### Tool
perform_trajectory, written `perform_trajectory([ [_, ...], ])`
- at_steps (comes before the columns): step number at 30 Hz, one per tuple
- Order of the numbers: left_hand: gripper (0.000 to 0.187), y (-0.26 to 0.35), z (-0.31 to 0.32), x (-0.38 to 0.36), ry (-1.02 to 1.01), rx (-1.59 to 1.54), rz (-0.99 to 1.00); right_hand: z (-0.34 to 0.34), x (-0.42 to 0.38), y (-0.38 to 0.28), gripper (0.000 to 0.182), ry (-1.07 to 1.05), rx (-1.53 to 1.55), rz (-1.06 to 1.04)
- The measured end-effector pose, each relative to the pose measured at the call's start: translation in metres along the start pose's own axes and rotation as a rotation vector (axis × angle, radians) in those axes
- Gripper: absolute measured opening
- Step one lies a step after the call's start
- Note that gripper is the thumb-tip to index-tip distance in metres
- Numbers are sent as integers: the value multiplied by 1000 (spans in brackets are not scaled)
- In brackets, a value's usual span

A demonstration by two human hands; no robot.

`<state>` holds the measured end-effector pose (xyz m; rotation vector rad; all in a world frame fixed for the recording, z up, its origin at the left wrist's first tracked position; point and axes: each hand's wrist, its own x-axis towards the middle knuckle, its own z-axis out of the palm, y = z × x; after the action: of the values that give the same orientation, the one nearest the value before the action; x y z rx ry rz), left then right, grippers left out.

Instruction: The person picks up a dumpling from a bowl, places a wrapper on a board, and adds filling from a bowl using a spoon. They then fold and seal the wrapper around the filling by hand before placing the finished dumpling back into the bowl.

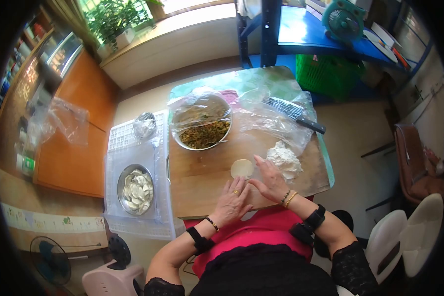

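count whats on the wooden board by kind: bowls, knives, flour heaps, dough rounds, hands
Bowls: 1, the metal bowl of filling
Knives: 1, the dark-handled knife
Flour heaps: 1, the white heap
Dough rounds: 1, the pale round
Hands: 2, left hand and right hand
Total: 6

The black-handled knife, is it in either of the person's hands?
No, the knife lies beyond the flour, apart from the left hand and right hand.

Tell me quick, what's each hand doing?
Left hand: open, fingers at the near edge of the dough circle.
Right hand: open, between circle and flour pile.
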<state>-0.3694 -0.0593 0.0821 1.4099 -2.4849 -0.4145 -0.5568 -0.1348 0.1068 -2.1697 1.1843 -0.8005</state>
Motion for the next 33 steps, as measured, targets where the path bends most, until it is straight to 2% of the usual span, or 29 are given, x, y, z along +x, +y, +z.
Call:
perform_trajectory([
  [3, 70, -2, 1, 3, -49, -35, -37, 21, 24, -5, 69, -52, -123, -121],
  [5, 70, -4, 4, 1, -42, -60, -61, 41, 31, -7, 69, -151, -344, -118],
  [6, 71, -4, 3, 1, -43, -59, -47, 52, 36, -7, 73, -157, -416, -35],
  [7, 71, -5, 1, 0, -45, -58, -33, 57, 39, -4, 73, -182, -417, -44],
  [9, 69, -7, 0, 0, 1, -80, -45, 56, 51, 4, 78, -73, -415, 12],
  [11, 67, -8, 2, 1, 58, -100, -49, 51, 64, 14, 82, -67, -413, -31],
  [13, 64, -11, 0, 5, 55, -85, -42, 46, 75, 21, 83, 41, -396, -24],
  [14, 64, -11, -2, 9, 72, -95, -56, 47, 77, 34, 83, -20, -277, 87],
  [15, 63, -10, -6, 13, 44, -124, -98, 44, 78, 39, 83, -38, -286, 74],
  [17, 62, -9, -5, 14, 22, -167, -151, 40, 77, 44, 79, -70, -196, 193],
  [18, 62, -10, -1, 13, 104, -140, -114, 38, 73, 39, 79, -84, -205, 189],
  [19, 63, -11, 3, 13, 185, -111, -74, 33, 65, 28, 76, -105, -190, 115],
  [21, 64, -12, 9, 10, 190, -99, -46, 29, 55, 10, 73, -135, -178, 41],
  [23, 64, -15, 12, 7, 190, -82, -21, 38, 49, -6, 71, -226, -353, -175],
  [25, 66, -18, 11, 4, 117, -136, -12, 50, 51, -2, 75, -203, -446, -195],
  [27, 66, -20, 7, 7, 132, -127, -26, 53, 69, 1, 78, -129, -493, -33],
  [28, 66, -19, 5, 8, 148, -119, -34, 55, 73, 6, 78, -131, -492, -41],
  [29, 66, -18, 2, 11, 158, -117, -39, 56, 78, 16, 79, -73, -387, 21],
  [31, 65, -14, -4, 21, 198, -183, -220, 56, 86, 31, 80, -20, -285, 61],
  [33, 65, -17, -1, 28, 184, -149, -207, 52, 84, 41, 77, 21, -104, 289],
])
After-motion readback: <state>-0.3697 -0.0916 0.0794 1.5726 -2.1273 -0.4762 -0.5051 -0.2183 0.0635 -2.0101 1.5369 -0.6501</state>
